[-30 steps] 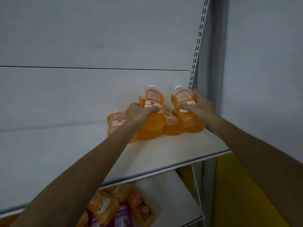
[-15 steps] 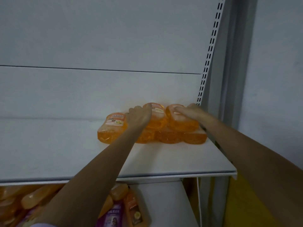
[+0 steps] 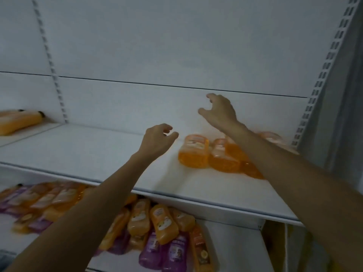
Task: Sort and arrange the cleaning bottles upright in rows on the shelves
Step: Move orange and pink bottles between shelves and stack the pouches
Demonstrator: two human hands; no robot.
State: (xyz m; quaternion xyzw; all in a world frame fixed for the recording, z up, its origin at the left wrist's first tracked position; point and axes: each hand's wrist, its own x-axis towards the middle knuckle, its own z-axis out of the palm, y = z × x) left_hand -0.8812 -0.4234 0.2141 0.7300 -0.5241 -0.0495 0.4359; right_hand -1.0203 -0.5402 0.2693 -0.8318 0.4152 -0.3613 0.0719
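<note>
Several orange bottles (image 3: 193,152) lie partly hidden behind right forearm (image 3: 275,160).

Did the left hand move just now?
Yes. The left hand has left the orange bottles and gone leftward, away from the slotted upright.

A white back panel (image 3: 176,46), crossed by a dark horizontal seam, is framed by slotted metal uprights (image 3: 322,75); a grey wall (image 3: 350,95) is seen at right, dimly lit.
</note>
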